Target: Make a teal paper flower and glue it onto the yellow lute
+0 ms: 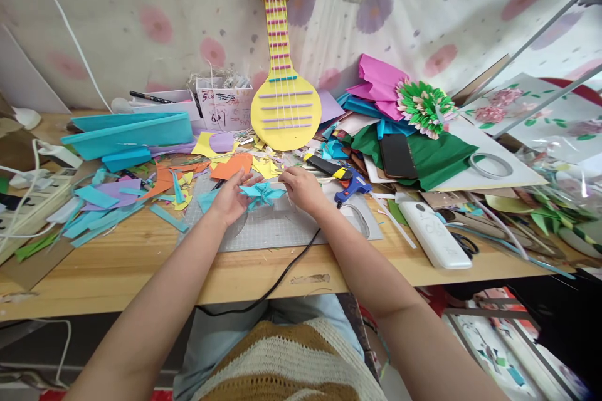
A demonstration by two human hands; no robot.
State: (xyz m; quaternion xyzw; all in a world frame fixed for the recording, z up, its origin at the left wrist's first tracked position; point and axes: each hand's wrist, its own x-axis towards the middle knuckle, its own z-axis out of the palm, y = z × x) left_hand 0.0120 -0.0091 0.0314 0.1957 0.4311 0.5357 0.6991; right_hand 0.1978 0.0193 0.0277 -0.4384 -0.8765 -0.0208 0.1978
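Observation:
A light-blue paper flower [262, 194] with pointed, folded petals is held just above the grey cutting mat [282, 235]. My left hand [229, 197] grips it from the left, the palm turned partly up. From the other side, the curled fingers of my right hand [303, 188] close at the tip of its right petal; the fingertips are partly hidden. A blue glue gun [353, 188] lies just right of my right hand, and its black cord [286, 269] runs over the table edge. Behind my left hand is an orange paper piece [231, 166].
A yellow paper lute [286, 114] stands against the back curtain. Blue paper strips [101, 216] and scraps cover the left side. On the right are a phone [397, 156], a tape roll [490, 165], a white power bank [433, 235], scissors [465, 243] and a green-petalled flower [423, 106].

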